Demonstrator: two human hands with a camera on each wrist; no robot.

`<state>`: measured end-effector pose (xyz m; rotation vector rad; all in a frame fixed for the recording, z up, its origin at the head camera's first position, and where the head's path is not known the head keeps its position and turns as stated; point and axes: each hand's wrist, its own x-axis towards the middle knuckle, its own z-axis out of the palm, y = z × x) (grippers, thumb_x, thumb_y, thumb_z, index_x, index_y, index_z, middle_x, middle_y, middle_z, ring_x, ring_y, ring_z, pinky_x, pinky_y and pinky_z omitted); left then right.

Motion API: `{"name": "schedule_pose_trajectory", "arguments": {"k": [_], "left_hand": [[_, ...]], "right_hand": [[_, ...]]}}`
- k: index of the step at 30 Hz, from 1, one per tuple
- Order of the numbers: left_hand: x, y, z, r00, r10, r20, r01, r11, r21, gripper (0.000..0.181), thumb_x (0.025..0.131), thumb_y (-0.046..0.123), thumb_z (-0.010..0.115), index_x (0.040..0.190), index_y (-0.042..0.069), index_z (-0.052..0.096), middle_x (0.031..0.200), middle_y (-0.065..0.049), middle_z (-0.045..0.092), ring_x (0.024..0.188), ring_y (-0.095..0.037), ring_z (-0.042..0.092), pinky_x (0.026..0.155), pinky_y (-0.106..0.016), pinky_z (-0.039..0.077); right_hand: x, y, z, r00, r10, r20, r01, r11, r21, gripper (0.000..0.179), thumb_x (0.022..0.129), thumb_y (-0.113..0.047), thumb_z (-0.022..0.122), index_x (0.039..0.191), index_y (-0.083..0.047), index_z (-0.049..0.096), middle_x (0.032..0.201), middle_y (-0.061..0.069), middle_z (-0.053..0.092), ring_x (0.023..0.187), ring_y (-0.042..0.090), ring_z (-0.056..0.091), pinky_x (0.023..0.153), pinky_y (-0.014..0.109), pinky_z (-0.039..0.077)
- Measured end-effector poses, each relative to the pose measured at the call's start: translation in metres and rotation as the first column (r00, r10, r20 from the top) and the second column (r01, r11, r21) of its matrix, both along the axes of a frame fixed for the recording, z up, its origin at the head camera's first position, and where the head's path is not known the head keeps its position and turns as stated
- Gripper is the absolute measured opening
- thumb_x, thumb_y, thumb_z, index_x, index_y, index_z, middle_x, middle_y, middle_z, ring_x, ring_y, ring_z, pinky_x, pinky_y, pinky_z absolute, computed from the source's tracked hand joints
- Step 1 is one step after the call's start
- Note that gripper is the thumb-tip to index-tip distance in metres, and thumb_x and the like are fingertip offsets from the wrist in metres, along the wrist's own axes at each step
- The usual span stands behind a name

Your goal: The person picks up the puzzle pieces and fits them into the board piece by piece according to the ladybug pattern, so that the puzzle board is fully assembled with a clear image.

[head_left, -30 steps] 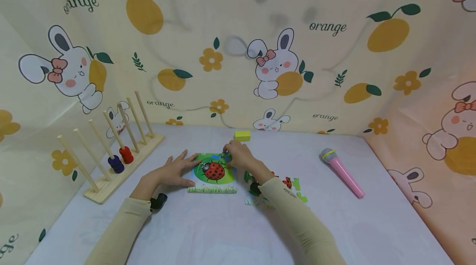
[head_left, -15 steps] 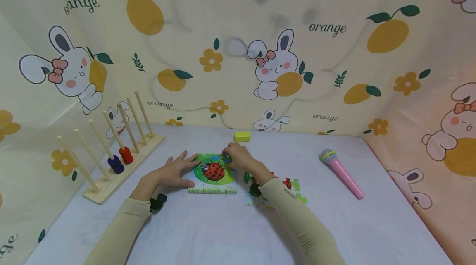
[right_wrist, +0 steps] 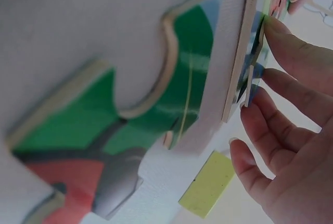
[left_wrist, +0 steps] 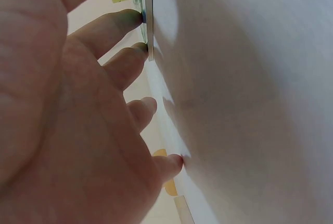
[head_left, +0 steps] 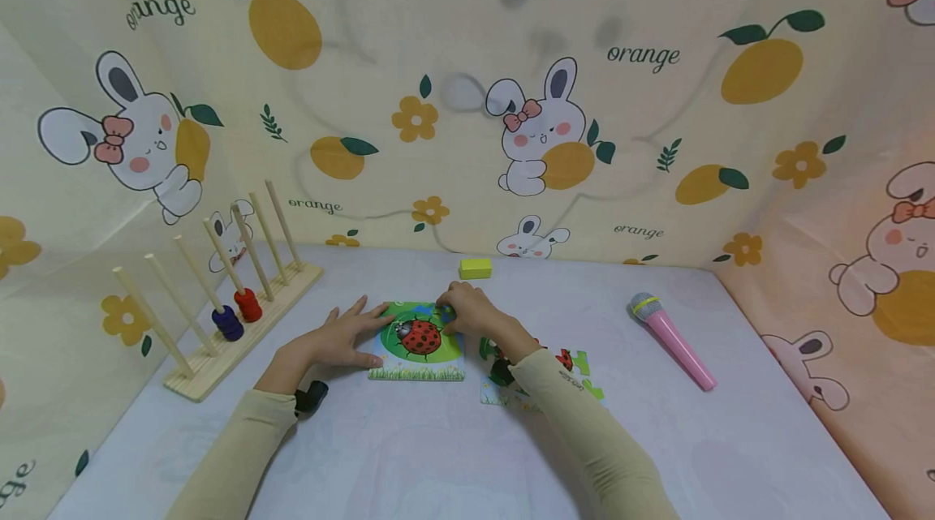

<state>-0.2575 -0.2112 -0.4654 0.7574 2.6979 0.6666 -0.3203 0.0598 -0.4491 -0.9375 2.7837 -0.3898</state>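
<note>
A square ladybug jigsaw board point(head_left: 418, 375) lies at the middle of the table. My left hand point(head_left: 339, 340) rests along its left side with the fingers spread; in the left wrist view, two fingertips point(left_wrist: 136, 52) touch the board's edge. At the upper right corner, my right hand point(head_left: 473, 311) pinches a small puzzle piece point(right_wrist: 251, 84) between thumb and fingers. The right wrist view shows that piece standing slightly tilted against the board's surface. Loose puzzle pieces point(head_left: 495, 395) with green and red print lie right of the board, partly hidden under my right forearm.
A yellow block point(head_left: 476, 268) sits behind the board. To the left stands a wooden peg rack point(head_left: 191, 378) with blue rings point(head_left: 228, 324) and red rings point(head_left: 248, 305). A pink toy microphone point(head_left: 675, 345) lies at the right. A printed cloth backdrop rises behind the table.
My right hand has dipped very slightly at the board's upper right corner, still pinching the puzzle piece. The left hand has stayed in place.
</note>
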Motion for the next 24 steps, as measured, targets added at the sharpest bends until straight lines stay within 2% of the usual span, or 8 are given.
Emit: {"name": "schedule_pose_trajectory", "arguments": {"k": [18, 22, 24], "left_hand": [[0.001, 0.002, 0.002, 1.000, 0.009, 0.007, -0.009, 1.000, -0.005, 0.084, 0.085, 0.046, 0.076, 0.152, 0.008, 0.041, 0.164, -0.015, 0.021, 0.148, -0.050, 0.000, 0.106, -0.078, -0.001], [0.001, 0.002, 0.001, 1.000, 0.012, 0.008, -0.012, 1.000, -0.011, 0.085, 0.085, 0.047, 0.075, 0.152, 0.008, 0.041, 0.164, -0.015, 0.020, 0.148, -0.050, 0.000, 0.106, -0.078, -0.001], [0.001, 0.002, 0.000, 1.000, 0.011, 0.008, -0.011, 1.000, -0.008, 0.085, 0.085, 0.047, 0.076, 0.152, 0.008, 0.041, 0.164, -0.015, 0.021, 0.148, -0.051, 0.000, 0.106, -0.078, -0.001]], "right_hand": [[0.001, 0.000, 0.001, 1.000, 0.004, 0.004, -0.004, 1.000, 0.005, 0.050, 0.080, -0.021, 0.085, 0.125, -0.007, 0.069, 0.111, 0.007, 0.059, 0.101, 0.023, 0.053, 0.088, 0.043, 0.045], [0.006, 0.001, 0.000, 0.999, 0.018, -0.043, -0.018, 1.000, 0.009, 0.056, 0.082, -0.029, 0.084, 0.130, -0.008, 0.066, 0.116, 0.008, 0.057, 0.105, 0.023, 0.052, 0.089, 0.043, 0.045], [0.012, 0.002, 0.000, 0.995, 0.035, -0.089, -0.031, 0.998, 0.053, 0.057, 0.085, -0.037, 0.079, 0.133, -0.010, 0.063, 0.126, 0.009, 0.056, 0.115, 0.025, 0.053, 0.093, 0.046, 0.045]]}}
